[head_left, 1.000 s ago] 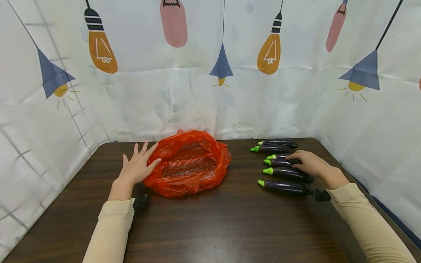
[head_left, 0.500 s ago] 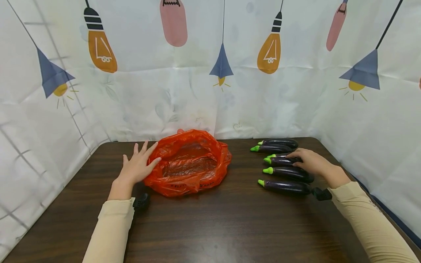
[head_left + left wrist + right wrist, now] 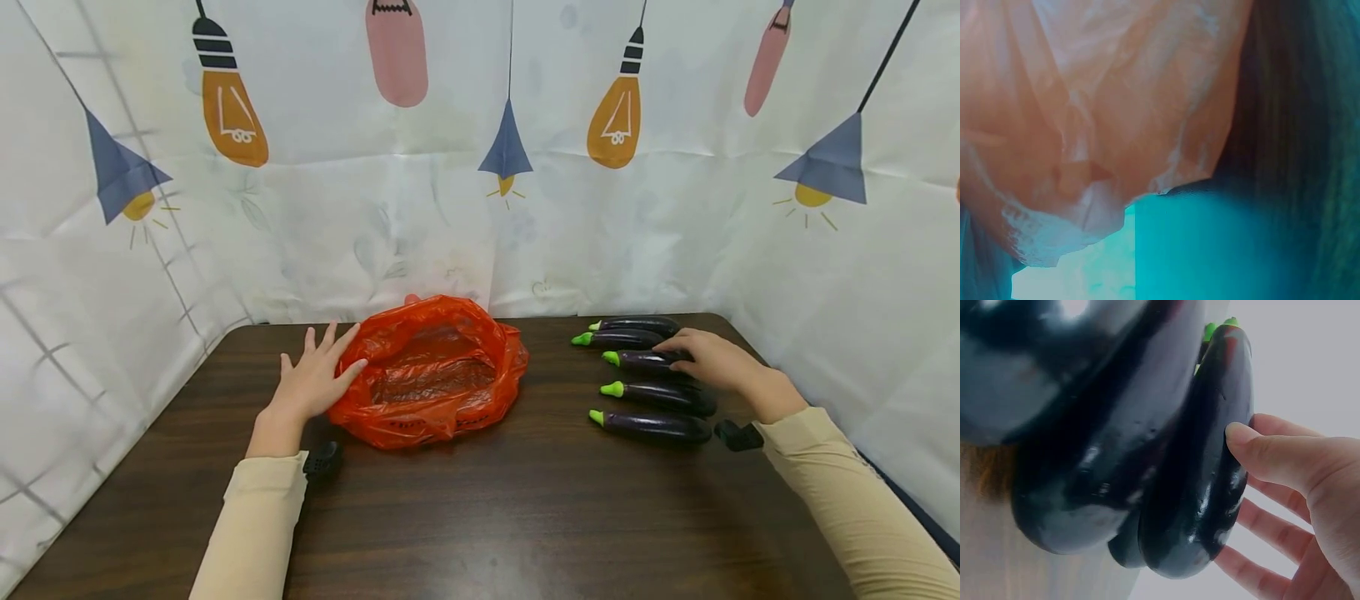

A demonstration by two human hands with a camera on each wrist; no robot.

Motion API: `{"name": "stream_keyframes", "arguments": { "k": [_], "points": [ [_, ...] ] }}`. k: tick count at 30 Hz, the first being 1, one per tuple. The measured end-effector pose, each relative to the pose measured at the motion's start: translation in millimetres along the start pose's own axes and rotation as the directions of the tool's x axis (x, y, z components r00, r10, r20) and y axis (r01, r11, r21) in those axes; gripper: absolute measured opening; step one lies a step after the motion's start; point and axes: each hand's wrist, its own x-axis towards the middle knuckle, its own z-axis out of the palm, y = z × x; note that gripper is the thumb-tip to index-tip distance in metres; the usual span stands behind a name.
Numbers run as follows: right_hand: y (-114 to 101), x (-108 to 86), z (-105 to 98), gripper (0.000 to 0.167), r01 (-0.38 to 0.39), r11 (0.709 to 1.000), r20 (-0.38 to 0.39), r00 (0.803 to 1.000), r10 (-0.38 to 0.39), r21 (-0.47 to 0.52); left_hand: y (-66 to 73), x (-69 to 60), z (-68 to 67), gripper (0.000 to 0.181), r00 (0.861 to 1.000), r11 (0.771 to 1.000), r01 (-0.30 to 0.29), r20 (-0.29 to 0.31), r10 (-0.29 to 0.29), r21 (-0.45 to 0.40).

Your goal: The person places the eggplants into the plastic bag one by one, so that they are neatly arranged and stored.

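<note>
In the head view, my left hand [image 3: 315, 371] lies with spread fingers against the left side of an open red plastic bag [image 3: 427, 417]. The bag fills much of the left wrist view, where no fingers show. On the right, my right hand [image 3: 712, 362] holds an eggplant [image 3: 637, 360] by its rounded end, the green stem pointing left. The right wrist view has the thumb on one side of that eggplant [image 3: 1210, 456] and the fingers on the other. Another eggplant [image 3: 1125, 544] is partly hidden behind it.
Two eggplants [image 3: 618, 339] lie beyond the right hand, near the table's back edge. Two more lie nearer, the closest eggplant [image 3: 656, 427] in front. The dark wooden table [image 3: 487, 517] is bordered by a printed white curtain [image 3: 450, 208].
The right hand has shifted slightly away from me with an eggplant. Two stems showed beside its fingers before; one shows now. The left hand and the bag have not moved.
</note>
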Motion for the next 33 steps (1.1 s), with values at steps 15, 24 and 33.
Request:
{"name": "stream_keyframes", "arguments": {
  "k": [15, 24, 33],
  "points": [
    [-17.5, 7.6, -15.8, 0.035, 0.047, 0.999, -0.023, 0.999, -0.047, 0.015, -1.2, -1.7, -1.6, 0.074, 1.0, 1.0, 0.001, 0.004, -0.001, 0.005],
    [-33.5, 12.9, -11.0, 0.037, 0.065, 0.994, -0.029, 0.998, -0.063, 0.085, -0.3, -1.4, -4.4, 0.075, 1.0, 1.0, 0.002, 0.007, -0.002, -0.002],
    [-50.8, 18.5, -10.1, 0.037, 0.117, 0.991, -0.037, 0.993, -0.114, 0.064, -2.2, -1.5, -2.7, 0.075, 1.0, 1.0, 0.005, 0.003, -0.005, -0.004]
  ]
}}
